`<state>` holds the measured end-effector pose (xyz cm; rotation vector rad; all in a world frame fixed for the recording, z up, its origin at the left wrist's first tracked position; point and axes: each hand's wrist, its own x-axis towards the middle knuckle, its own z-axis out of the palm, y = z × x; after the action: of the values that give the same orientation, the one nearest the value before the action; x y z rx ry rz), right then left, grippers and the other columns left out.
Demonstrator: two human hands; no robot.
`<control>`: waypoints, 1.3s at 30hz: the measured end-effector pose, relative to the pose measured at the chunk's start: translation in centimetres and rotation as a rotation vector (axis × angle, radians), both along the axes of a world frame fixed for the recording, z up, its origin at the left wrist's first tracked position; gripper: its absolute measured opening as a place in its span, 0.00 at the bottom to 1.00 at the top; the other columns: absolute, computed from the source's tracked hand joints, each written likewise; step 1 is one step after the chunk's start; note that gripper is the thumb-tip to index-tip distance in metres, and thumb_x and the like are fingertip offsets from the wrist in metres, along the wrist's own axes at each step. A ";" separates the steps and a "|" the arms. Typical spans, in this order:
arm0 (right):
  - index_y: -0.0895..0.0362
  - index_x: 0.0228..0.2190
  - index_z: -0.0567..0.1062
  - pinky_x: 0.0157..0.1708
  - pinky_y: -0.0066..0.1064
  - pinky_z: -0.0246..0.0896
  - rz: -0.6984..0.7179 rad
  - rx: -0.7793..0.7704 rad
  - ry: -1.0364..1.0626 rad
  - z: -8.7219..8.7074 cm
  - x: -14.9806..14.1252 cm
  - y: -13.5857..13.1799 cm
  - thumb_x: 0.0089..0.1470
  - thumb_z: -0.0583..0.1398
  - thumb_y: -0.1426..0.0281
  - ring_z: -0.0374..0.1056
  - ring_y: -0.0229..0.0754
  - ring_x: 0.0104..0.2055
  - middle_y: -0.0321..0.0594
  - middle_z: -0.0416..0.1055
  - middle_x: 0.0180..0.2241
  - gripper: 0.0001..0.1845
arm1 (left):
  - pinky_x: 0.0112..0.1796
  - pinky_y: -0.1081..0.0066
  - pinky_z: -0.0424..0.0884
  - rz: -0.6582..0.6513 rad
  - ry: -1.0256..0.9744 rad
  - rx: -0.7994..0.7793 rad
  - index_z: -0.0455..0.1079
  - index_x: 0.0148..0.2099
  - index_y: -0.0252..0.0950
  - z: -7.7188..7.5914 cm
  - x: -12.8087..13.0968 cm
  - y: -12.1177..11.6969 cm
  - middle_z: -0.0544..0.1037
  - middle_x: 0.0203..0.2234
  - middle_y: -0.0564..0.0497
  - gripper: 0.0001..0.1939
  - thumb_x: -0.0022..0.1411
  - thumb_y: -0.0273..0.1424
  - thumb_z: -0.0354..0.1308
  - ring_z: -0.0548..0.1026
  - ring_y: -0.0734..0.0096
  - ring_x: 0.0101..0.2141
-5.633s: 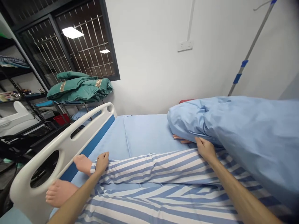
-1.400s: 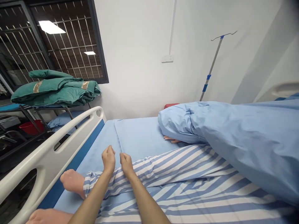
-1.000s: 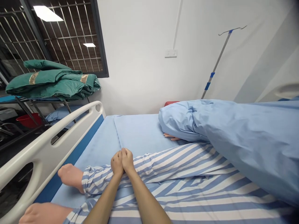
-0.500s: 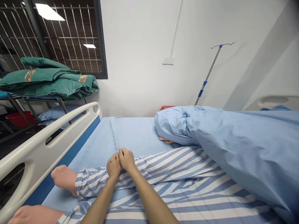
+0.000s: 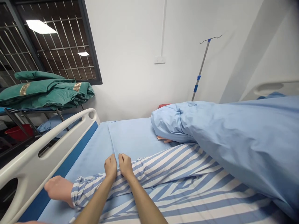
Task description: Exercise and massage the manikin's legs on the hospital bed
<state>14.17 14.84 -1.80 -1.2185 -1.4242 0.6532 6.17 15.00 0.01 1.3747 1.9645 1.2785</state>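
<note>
My left hand (image 5: 110, 166) is closed in a fist over the far lower leg of the striped trousers (image 5: 168, 161). Beside it, with a narrow gap between them, my right hand (image 5: 125, 165) is also a fist, above the same leg. Neither hand shows anything held. The trousers, blue and white, are on a figure lying on the bed, which looks like a manikin. Its far foot (image 5: 58, 188) sticks out of the cuff at left. A light blue quilt (image 5: 229, 130) covers the upper body, and some fingers (image 5: 164, 139) show from under its edge.
A cream bed-end board (image 5: 53, 140) stands at left, past the feet. Light blue sheet (image 5: 130, 133) stretches behind the leg to the white wall. An IV pole (image 5: 201, 68) rises behind the bed. Folded green quilts (image 5: 46, 93) lie on a rack under the barred window.
My two fists were touching and have come slightly apart, still over the lower leg. The view has shifted, so the near foot is mostly out of frame.
</note>
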 end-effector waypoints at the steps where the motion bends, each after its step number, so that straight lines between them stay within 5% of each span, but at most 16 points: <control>1: 0.56 0.15 0.58 0.23 0.28 0.40 0.008 0.001 0.024 0.0 0.0 0.0 0.58 0.46 0.63 0.51 0.34 0.20 0.30 0.54 0.14 0.22 | 0.24 0.73 0.56 0.016 -0.062 0.017 0.55 0.18 0.38 0.7 0.4 0.5 0.61 0.13 0.55 0.19 0.58 0.38 0.40 0.60 0.75 0.20; 5: 0.56 0.15 0.59 0.23 0.27 0.43 0.028 -0.002 0.119 0.1 0.4 0.1 0.57 0.46 0.62 0.52 0.34 0.21 0.31 0.56 0.15 0.21 | 0.22 0.74 0.56 0.003 -0.220 0.103 0.52 0.20 0.39 2.0 2.3 1.4 0.57 0.12 0.58 0.18 0.58 0.41 0.39 0.58 0.77 0.18; 8: 0.56 0.16 0.57 0.23 0.26 0.45 0.024 -0.029 0.201 0.1 0.7 0.1 0.56 0.47 0.61 0.52 0.34 0.22 0.30 0.55 0.16 0.21 | 0.23 0.74 0.56 0.003 -0.222 0.102 0.54 0.19 0.38 0.7 3.2 0.4 0.60 0.13 0.57 0.17 0.57 0.40 0.43 0.59 0.77 0.19; 12: 0.55 0.16 0.53 0.22 0.26 0.45 -0.019 -0.078 0.319 0.4 1.0 0.2 0.56 0.48 0.61 0.49 0.33 0.21 0.29 0.50 0.16 0.20 | 0.26 0.74 0.56 -0.116 0.015 0.049 0.59 0.21 0.37 -1.6 3.4 -1.1 0.66 0.16 0.55 0.17 0.58 0.40 0.43 0.62 0.76 0.22; 18: 0.55 0.16 0.53 0.23 0.27 0.46 -0.043 -0.090 0.312 0.3 0.9 0.3 0.55 0.48 0.62 0.49 0.34 0.21 0.29 0.51 0.16 0.19 | 0.26 0.75 0.54 -0.098 0.109 0.012 0.59 0.21 0.37 -1.7 3.4 -1.0 0.66 0.17 0.55 0.18 0.61 0.38 0.42 0.60 0.77 0.21; 24: 0.55 0.14 0.54 0.21 0.27 0.43 -0.065 -0.136 0.161 1.8 1.2 0.5 0.53 0.47 0.64 0.49 0.33 0.19 0.29 0.52 0.14 0.19 | 0.27 0.75 0.56 -0.059 0.159 -0.044 0.64 0.25 0.37 -1.4 3.6 -1.3 0.72 0.21 0.51 0.18 0.63 0.36 0.41 0.65 0.75 0.23; 28: 0.56 0.13 0.54 0.21 0.27 0.41 0.009 -0.033 -0.002 3.2 2.5 0.8 0.54 0.47 0.63 0.48 0.33 0.19 0.29 0.50 0.13 0.21 | 0.30 0.73 0.58 -0.041 0.158 -0.059 0.71 0.31 0.37 -1.3 3.7 -1.2 0.77 0.28 0.46 0.22 0.65 0.37 0.38 0.71 0.69 0.30; 35: 0.56 0.16 0.61 0.23 0.28 0.40 -0.109 -0.058 -0.193 0.0 3.9 0.3 0.57 0.46 0.64 0.52 0.34 0.20 0.32 0.58 0.15 0.20 | 0.32 0.69 0.59 -0.012 0.196 -0.091 0.72 0.32 0.36 -1.3 4.0 -1.1 0.78 0.30 0.43 0.27 0.65 0.40 0.34 0.72 0.64 0.32; 39: 0.56 0.18 0.65 0.24 0.28 0.42 -0.136 -0.074 -0.255 -0.3 3.7 0.0 0.58 0.46 0.65 0.56 0.35 0.21 0.35 0.65 0.17 0.21 | 0.32 0.70 0.58 -0.008 0.210 -0.093 0.72 0.31 0.36 -1.2 4.2 -1.3 0.77 0.30 0.43 0.26 0.65 0.40 0.34 0.72 0.65 0.32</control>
<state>17.86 14.88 -2.11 -1.4846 -1.5201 0.4729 10.37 13.68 -1.24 1.5214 2.1239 1.0620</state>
